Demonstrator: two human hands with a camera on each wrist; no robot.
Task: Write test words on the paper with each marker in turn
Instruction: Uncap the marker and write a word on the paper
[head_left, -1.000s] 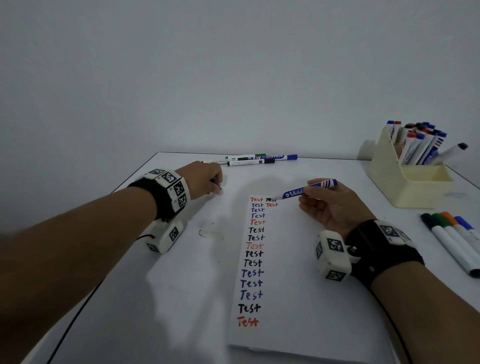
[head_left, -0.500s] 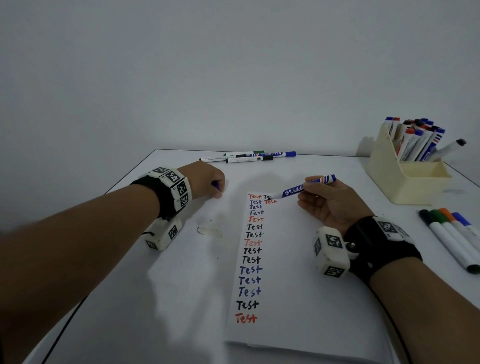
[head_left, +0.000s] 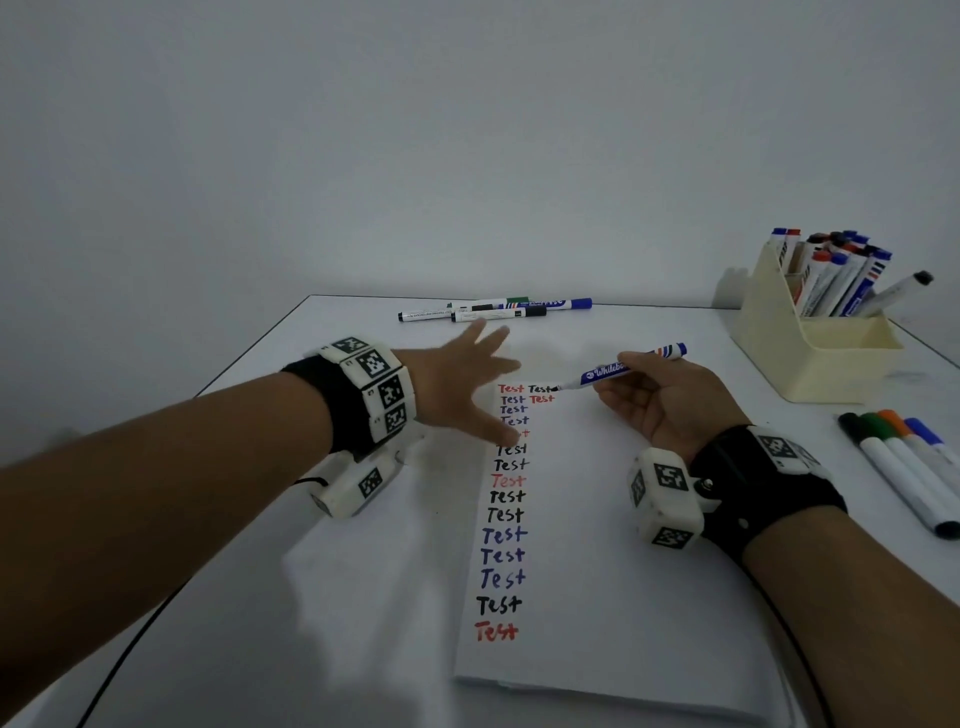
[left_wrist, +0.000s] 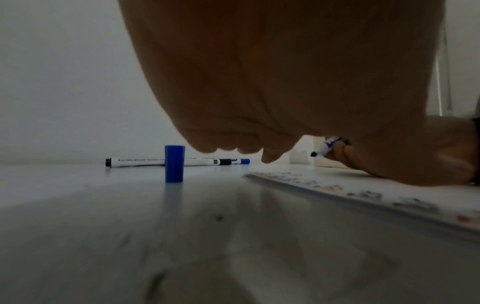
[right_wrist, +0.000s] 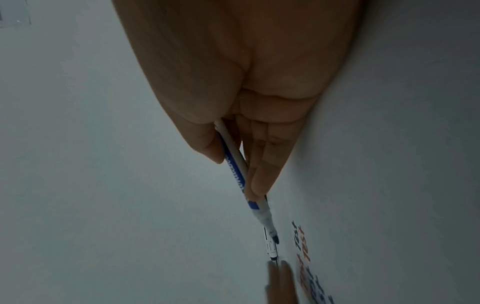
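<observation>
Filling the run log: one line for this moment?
right hand: holds uncapped blue whiteboard marker | left hand: open over white paper

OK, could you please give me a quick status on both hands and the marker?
Left hand open, fingers spread above paper. Right hand holds uncapped marker, tip near top words. Blue cap upright on table, nothing blocking.

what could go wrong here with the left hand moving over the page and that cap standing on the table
1. The blue cap stands upright on the table just beneath the open left hand; a brush could tip it and send it rolling.
2. That hand is spread over the upper words on the paper; fresh ink might smear.
3. The right hand holds the uncapped blue marker with its tip close to the sheet, so a stray mark is possible.
</observation>
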